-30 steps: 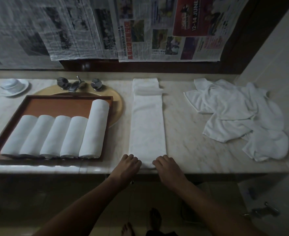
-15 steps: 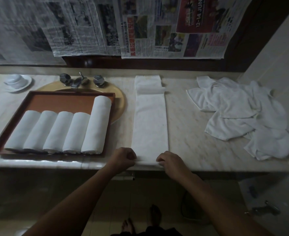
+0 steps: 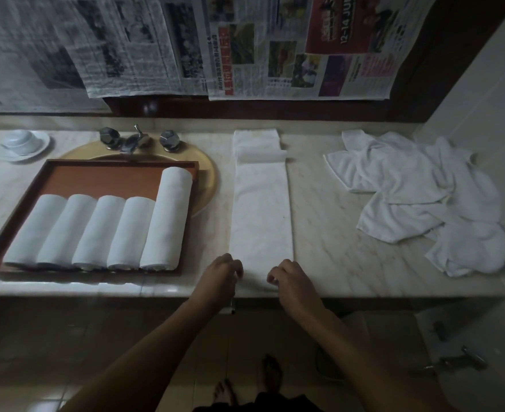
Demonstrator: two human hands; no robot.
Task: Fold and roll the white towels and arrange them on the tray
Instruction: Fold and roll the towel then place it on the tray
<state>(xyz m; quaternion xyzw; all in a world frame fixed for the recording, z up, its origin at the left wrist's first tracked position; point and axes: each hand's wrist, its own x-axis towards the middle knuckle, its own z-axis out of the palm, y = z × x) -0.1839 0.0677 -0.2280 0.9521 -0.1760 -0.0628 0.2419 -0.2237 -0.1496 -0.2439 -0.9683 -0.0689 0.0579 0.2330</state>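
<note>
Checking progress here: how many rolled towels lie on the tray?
5. All lie side by side on the tray: four shorter rolls from its left end, then a longer roll at its right. Nothing suggests a hidden one.

Left hand [image 3: 221,275], right hand [image 3: 291,282] on towel [image 3: 261,209] edge

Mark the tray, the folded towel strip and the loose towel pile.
tray [image 3: 120,179]: head view, bare orange floor.
folded towel strip [image 3: 261,215]: head view, its middle.
loose towel pile [image 3: 417,185]: head view, top towel.
</note>
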